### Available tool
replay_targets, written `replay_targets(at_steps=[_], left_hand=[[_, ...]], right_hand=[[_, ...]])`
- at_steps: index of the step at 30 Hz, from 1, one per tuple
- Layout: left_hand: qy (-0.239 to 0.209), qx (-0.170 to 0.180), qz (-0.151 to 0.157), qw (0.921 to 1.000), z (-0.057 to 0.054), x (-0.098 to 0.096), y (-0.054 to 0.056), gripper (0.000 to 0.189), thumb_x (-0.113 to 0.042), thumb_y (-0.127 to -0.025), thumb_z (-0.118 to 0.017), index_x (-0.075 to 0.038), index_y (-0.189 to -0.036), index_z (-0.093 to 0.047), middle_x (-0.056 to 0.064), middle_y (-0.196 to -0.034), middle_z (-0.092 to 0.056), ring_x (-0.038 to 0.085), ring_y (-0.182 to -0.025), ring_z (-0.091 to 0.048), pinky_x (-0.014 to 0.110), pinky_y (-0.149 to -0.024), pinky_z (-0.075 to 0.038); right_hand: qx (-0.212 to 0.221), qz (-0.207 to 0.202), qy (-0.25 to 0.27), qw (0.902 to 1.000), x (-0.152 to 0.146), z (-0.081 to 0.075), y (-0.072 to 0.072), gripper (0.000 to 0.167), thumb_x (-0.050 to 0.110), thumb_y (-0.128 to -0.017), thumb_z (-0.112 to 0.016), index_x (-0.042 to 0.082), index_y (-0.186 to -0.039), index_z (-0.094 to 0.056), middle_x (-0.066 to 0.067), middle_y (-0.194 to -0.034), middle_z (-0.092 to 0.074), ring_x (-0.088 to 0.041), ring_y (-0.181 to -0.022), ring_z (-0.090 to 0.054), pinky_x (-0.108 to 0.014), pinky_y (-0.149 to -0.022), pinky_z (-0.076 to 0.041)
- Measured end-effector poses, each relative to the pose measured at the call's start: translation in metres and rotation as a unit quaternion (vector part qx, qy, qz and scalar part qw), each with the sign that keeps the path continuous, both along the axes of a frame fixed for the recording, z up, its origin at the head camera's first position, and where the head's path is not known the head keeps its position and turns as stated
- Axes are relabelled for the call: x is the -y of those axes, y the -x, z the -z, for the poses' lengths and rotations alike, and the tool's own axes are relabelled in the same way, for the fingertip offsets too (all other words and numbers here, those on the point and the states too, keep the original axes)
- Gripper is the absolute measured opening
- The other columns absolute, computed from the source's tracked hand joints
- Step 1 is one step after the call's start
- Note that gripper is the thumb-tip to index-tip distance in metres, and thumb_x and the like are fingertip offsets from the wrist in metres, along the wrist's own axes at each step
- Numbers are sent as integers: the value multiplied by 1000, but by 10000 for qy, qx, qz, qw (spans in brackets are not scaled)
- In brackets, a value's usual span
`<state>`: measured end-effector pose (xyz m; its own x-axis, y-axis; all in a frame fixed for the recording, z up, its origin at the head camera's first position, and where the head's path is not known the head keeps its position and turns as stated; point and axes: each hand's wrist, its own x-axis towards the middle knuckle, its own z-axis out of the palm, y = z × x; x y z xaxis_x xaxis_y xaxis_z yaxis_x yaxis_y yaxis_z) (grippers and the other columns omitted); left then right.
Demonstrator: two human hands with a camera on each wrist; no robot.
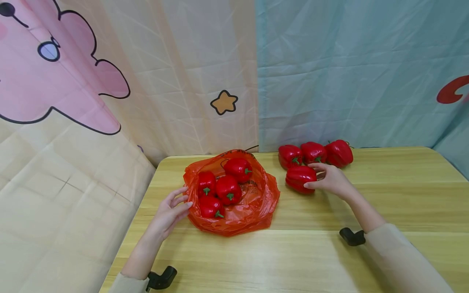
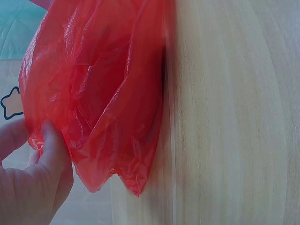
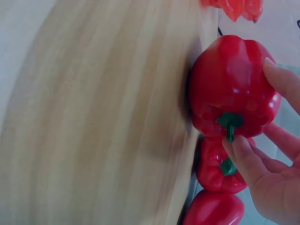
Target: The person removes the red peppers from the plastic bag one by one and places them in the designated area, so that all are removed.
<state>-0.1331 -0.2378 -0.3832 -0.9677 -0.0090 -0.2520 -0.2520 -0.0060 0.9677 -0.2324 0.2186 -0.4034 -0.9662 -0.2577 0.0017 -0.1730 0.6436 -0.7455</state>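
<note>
A thin red plastic bag [image 1: 261,203] lies spread open on the table, with several red bell peppers [image 1: 229,190] inside. At the bag's left rim is my left hand [image 1: 169,211]; in the left wrist view its thumb and fingers pinch the crinkled film. My right hand [image 1: 329,179] grips another red bell pepper [image 1: 298,179] to the right of the bag. The right wrist view shows this held pepper [image 3: 234,84] close over the table, thumb on one side and fingers by its green stem [image 3: 230,123].
Three more red bell peppers [image 1: 313,152] sit in a row along the back edge of the wooden table [image 1: 256,260], just behind the right hand. A printed curtain [image 1: 311,73] hangs behind the table. Black wrist mounts [image 1: 352,237] stick out at both sleeves.
</note>
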Motion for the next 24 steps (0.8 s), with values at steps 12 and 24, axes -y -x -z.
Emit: replay_targets(at_steps=[12, 24], left_hand=[[24, -45, -1, 10000, 0, -1, -1, 56, 0, -91, -54, -4, -141, -30, 6, -115, -49, 8, -88, -60, 23, -81, -51], [52, -29, -17, 10000, 0, -1, 0, 55, 2, -91, -54, -3, -141, -31, 7, -114, -48, 8, -87, -59, 23, -81, -51]], right_hand=[[-21, -121, -537, 9985, 4, -11, 6, 74, 33, -73, -79, -5, -129, -48, -28, -116, -55, -39, -98, -57, -44, -76, -53], [-129, -79, -665, 9977, 8, -13, 9, 73, 33, -74, -78, -5, -129, -48, -28, -117, -55, -40, -99, -56, -45, -77, -53]])
